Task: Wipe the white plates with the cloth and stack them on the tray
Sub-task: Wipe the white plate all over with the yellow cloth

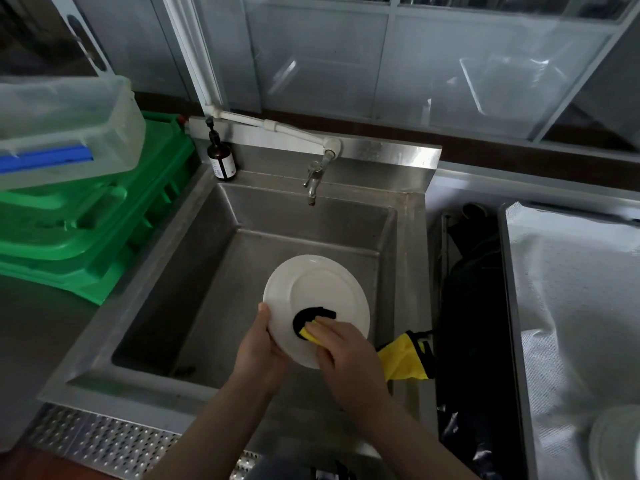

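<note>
Head view: I'm holding the white plate (320, 292) tilted over the steel sink (221, 258), face toward me, well below the tap (313, 183). My left hand (258, 351) is gripping its lower-left rim, thumb curled over the front edge, fingers hidden behind, so I can't tell how they lie. My right hand (346, 355) is pressing the yellow-and-black cloth (405, 358) onto the lower middle of the plate face; fingers are lying close together on top of the wad, and the cloth's loose tail is hanging out to the right of the wrist.

Key relation as I judge it: unwiped face is lying up and to the left of my right fingertips, so the next stroke should be running away from me across the well toward the far rim. Right hand is doing the wiping, left is only steadying.

Tray (568, 306) with a pale liner is sitting to the right of the sink, past a dark gap; right hand is nearer to it. A second plate (620, 441) is already lying at the tray's near corner, partly cut off.

Green crates (86, 216) with a clear bin (62, 126) on top are standing left of the sink, a brown pump bottle (221, 161) at its back-left corner. Glazed metal-framed panels behind.
</note>
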A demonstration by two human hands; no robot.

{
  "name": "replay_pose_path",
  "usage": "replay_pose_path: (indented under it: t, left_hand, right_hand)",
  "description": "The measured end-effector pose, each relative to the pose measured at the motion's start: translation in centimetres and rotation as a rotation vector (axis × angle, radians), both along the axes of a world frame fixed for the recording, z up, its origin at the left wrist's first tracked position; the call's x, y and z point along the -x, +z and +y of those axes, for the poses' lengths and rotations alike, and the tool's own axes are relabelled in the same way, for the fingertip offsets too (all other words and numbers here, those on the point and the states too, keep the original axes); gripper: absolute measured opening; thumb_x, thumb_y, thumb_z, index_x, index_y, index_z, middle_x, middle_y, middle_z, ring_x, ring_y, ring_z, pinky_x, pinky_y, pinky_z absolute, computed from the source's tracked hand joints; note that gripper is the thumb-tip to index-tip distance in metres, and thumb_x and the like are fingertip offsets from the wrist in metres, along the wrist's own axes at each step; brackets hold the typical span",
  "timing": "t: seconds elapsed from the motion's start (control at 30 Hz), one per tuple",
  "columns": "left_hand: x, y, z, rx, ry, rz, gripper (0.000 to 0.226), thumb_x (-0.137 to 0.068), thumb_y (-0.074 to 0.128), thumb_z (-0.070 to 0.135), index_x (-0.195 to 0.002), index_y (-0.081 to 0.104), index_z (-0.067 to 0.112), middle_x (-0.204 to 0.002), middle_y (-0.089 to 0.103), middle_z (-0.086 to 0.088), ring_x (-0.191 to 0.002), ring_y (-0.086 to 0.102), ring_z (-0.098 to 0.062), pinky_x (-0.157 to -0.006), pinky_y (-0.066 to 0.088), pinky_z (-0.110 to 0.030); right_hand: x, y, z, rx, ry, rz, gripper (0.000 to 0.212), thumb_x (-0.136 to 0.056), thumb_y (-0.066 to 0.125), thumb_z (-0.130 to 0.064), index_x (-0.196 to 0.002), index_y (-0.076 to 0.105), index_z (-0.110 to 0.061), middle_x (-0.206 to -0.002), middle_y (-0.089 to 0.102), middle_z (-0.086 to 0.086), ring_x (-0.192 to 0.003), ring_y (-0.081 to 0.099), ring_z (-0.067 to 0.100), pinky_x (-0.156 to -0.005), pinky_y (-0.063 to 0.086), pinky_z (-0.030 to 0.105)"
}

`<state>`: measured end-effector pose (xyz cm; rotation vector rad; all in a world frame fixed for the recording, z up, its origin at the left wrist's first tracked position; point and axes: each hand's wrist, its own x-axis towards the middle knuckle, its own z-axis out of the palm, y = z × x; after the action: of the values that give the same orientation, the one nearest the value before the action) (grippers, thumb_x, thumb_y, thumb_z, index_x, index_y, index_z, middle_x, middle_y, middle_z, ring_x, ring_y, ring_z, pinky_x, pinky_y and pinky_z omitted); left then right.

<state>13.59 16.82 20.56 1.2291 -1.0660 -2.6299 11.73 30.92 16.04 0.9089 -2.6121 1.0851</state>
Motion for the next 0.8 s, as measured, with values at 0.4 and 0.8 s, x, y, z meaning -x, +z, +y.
replay_pose_path:
  t: [0.4, 0.8]
  left_hand:
    - [-0.2, -0.1, -0.4, -0.112, 0.005, -0.094, 0.055, -0.104, 0.036, 0.051, -0.109, 0.059, 0.002, -0.083, 0.074, -0.024, -0.066, 0.074, -0.033, -0.049, 0.06, -0.042]
    - [-0.6, -0.9, -0.7, 0.0, 0.073, -0.024, 0.035, -0.107, 0.038, 0.037, -0.112, 0.063, 0.013, -0.099, 0.076, -0.01, -0.086, 0.073, -0.022, -0.068, 0.059, -0.039]
  right_hand:
    - [-0.9, -1.7, 0.7, -0.136, 0.312, 0.333, 0.027, -0.094, 0.054, -0.013, -0.115, 0.071, -0.016, -0.125, 0.065, 0.004, -0.11, 0.061, 0.024, -0.094, 0.052, 0.032]
    - [2.9, -1.6, 3.2, -0.108, 0.001, 0.06, 0.036, -0.088, 0.048, -0.027, -0.112, 0.073, -0.02, -0.122, 0.067, -0.002, -0.112, 0.063, 0.018, -0.089, 0.055, 0.032]
